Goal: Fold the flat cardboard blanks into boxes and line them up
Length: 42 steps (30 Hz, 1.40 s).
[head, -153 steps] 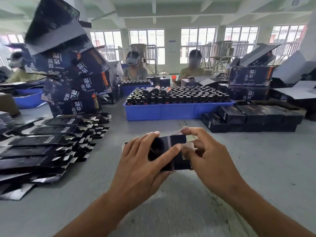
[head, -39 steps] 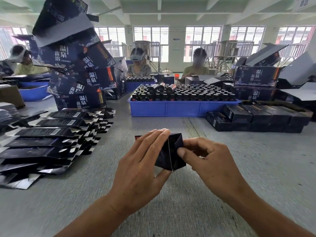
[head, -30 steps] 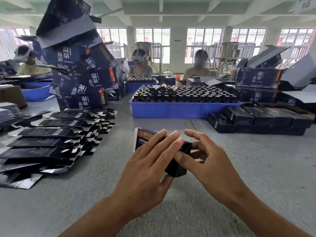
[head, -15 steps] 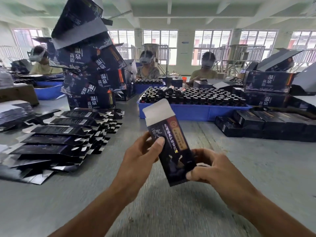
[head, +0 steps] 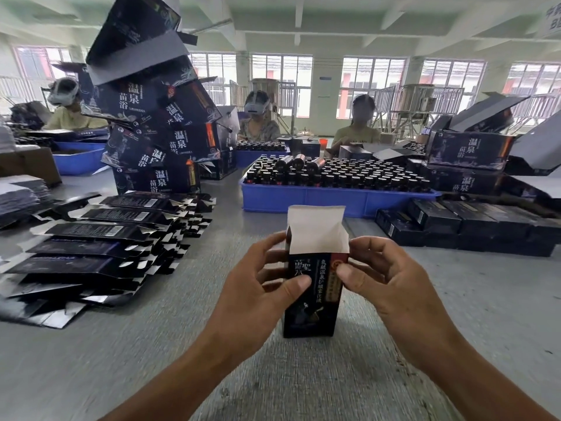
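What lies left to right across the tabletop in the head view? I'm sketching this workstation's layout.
Flat blanks → left hand → upright open-topped box → right hand → row of finished boxes.

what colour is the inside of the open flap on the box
White, plain and unprinted; the flap of the dark box shows best in the head view.
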Each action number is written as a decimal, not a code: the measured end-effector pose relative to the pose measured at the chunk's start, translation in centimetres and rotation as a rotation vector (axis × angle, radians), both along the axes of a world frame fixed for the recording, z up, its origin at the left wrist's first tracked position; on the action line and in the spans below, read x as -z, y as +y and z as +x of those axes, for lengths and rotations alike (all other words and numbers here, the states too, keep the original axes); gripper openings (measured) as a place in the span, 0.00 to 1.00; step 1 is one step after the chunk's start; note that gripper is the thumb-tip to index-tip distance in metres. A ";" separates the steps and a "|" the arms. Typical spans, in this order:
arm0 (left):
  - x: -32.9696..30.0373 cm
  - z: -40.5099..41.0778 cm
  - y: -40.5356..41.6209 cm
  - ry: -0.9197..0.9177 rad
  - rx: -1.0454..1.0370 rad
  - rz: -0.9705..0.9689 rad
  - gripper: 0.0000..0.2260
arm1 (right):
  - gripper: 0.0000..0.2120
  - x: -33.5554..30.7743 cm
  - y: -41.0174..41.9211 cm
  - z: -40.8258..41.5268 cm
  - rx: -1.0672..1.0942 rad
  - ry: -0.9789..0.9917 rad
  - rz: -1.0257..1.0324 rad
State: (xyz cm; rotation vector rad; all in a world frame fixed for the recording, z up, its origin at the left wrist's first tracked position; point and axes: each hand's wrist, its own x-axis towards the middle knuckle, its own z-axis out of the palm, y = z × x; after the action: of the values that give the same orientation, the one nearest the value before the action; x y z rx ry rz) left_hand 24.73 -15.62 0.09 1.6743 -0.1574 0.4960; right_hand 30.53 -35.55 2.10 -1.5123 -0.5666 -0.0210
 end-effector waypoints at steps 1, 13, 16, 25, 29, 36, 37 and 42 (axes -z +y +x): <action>0.0 -0.1 -0.1 -0.025 -0.013 0.014 0.26 | 0.18 0.0 0.0 0.0 0.002 -0.008 -0.002; 0.2 -0.3 -0.2 -0.137 -0.009 0.108 0.23 | 0.22 -0.1 0.2 -0.6 0.044 -0.222 -0.133; 0.3 -0.3 -0.1 -0.129 0.003 0.093 0.22 | 0.22 -0.2 0.1 -0.7 0.036 -0.269 -0.169; -0.3 -0.4 0.0 -0.210 -0.100 0.105 0.10 | 0.17 -0.5 -0.1 -1.0 0.054 -0.323 -0.227; -0.8 -0.6 -0.4 -0.217 -0.110 0.091 0.09 | 0.16 -0.7 0.0 -1.1 0.055 -0.331 -0.222; -0.9 -1.0 -0.7 -0.270 -0.111 0.111 0.11 | 0.09 -0.9 0.2 -1.4 0.071 -0.320 -0.086; -1.0 -1.0 -0.7 -0.264 -0.107 0.106 0.11 | 0.10 -0.9 0.2 -1.4 0.080 -0.311 -0.078; -1.3 -1.2 -0.8 -0.272 -0.129 0.136 0.12 | 0.24 -1.2 0.0 -1.5 0.093 -0.308 -0.085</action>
State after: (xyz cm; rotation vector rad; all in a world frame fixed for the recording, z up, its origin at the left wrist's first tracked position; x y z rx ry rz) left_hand 23.53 -16.42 1.37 1.7515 -0.2886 0.8260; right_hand 29.05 -35.50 3.26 -1.6293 -0.7489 -0.3092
